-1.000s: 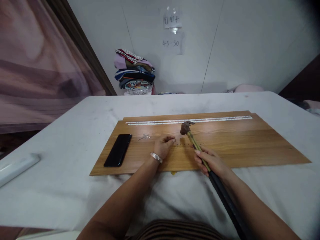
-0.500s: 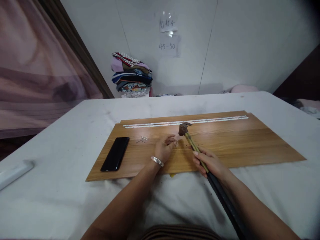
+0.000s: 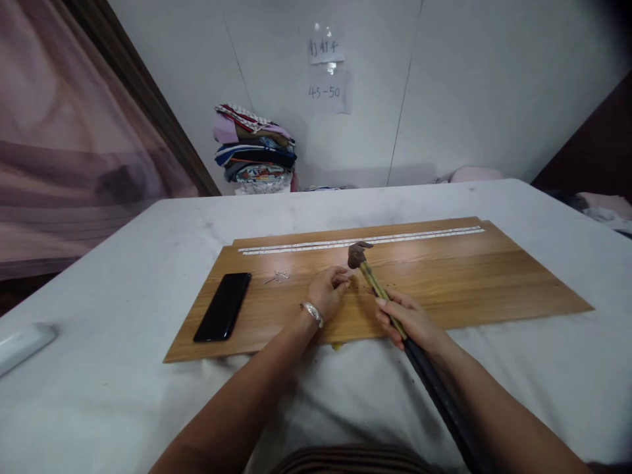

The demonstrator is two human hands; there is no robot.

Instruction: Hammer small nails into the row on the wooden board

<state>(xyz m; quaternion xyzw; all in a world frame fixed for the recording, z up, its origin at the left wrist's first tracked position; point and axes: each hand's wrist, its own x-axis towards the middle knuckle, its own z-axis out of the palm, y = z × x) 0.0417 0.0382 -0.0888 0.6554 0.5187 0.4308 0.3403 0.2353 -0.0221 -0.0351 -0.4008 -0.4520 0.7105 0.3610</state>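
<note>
My right hand [image 3: 407, 321] is wrapped around the upper handle of a claw hammer [image 3: 378, 283], which has a rusty head, a yellowish neck and a long black grip. The hammer's head is raised above the wooden board [image 3: 474, 283], close to my left fingers. Low over the board, my left hand [image 3: 330, 293], with a silver bracelet at the wrist, is closed in a pinch on what looks like a nail, mostly hidden by the fingertips. Several loose nails [image 3: 279, 276] lie in a small pile left of that hand. Tiny dark dots mark the board between my hands.
Two white measuring strips [image 3: 365, 241] run along the board's far side. A black phone [image 3: 223, 307] lies at its left end. The board rests on a white-covered table [image 3: 113, 276]; a white object [image 3: 24, 345] is at far left. Folded clothes [image 3: 257, 151] are stacked by the wall.
The whole view has shifted slightly, moving the board and phone a little left in the picture. Both hands keep nearly the same pose, with the hammer still held above the board.
</note>
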